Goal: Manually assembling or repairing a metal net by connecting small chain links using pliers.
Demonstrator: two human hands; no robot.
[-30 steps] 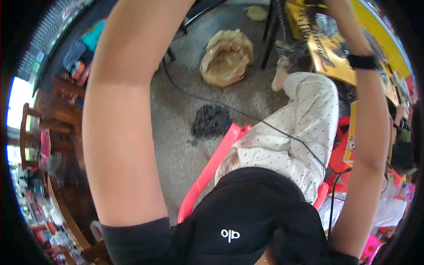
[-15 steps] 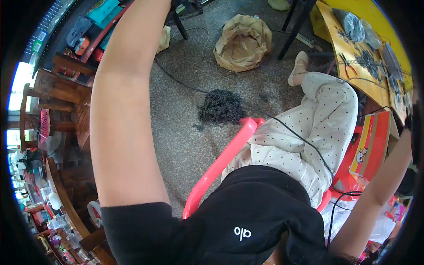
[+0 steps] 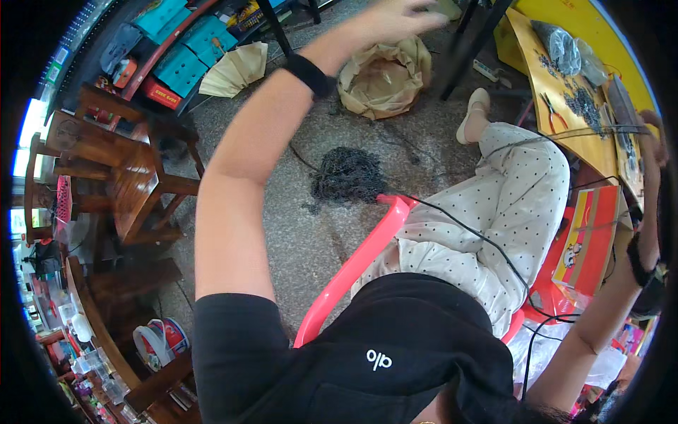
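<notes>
My left arm reaches forward over the floor, and my left hand (image 3: 404,20) is at the top edge, somewhat blurred, its fingers apart with nothing visible in them. It is above a crumpled brown paper bag (image 3: 353,95). At the far right, my right hand (image 3: 651,138) is closed at the end of a thin dark chain (image 3: 565,133), which stretches leftward across my raised knee. Its fingers are partly lost at the dark rim. A heap of dark chain (image 3: 346,174) lies on the floor before me.
The wooden table (image 3: 519,42) at right holds orange-handled pliers (image 3: 554,113), small dark metal pieces (image 3: 583,104) and a clear plastic bag (image 3: 561,53). Beside my leg is a red box (image 3: 590,226). A wooden chair (image 3: 134,194) stands left. A black cable (image 3: 487,237) crosses my lap.
My left arm has swung to the right and drawn back, bringing the hand into view. My right hand has come into view at the right edge with the chain.
</notes>
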